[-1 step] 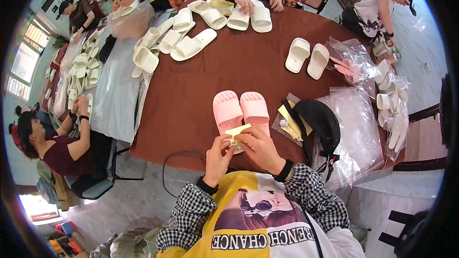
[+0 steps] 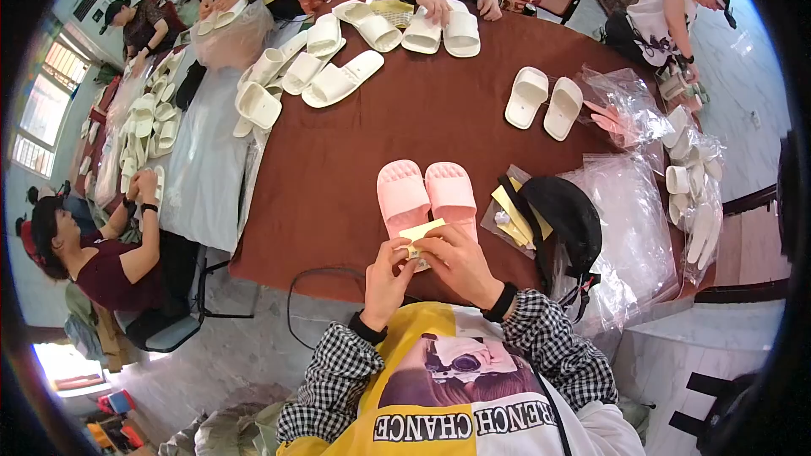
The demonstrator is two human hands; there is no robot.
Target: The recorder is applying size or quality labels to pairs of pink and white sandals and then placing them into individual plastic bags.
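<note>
Bright daylight from window (image 2: 34, 122) at left, strong fisheye distortion w/ dark rim.

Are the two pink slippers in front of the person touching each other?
Touching. The head view shows the left pink slipper and the right pink slipper lying side by side on the brown table, their inner edges meeting with no table visible between them.

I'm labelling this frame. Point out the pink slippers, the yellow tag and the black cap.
pink slippers (image 2: 404, 192): head view, left slipper's strap.
yellow tag (image 2: 421, 230): head view, its upper face.
black cap (image 2: 562, 213): head view, its crown.
</note>
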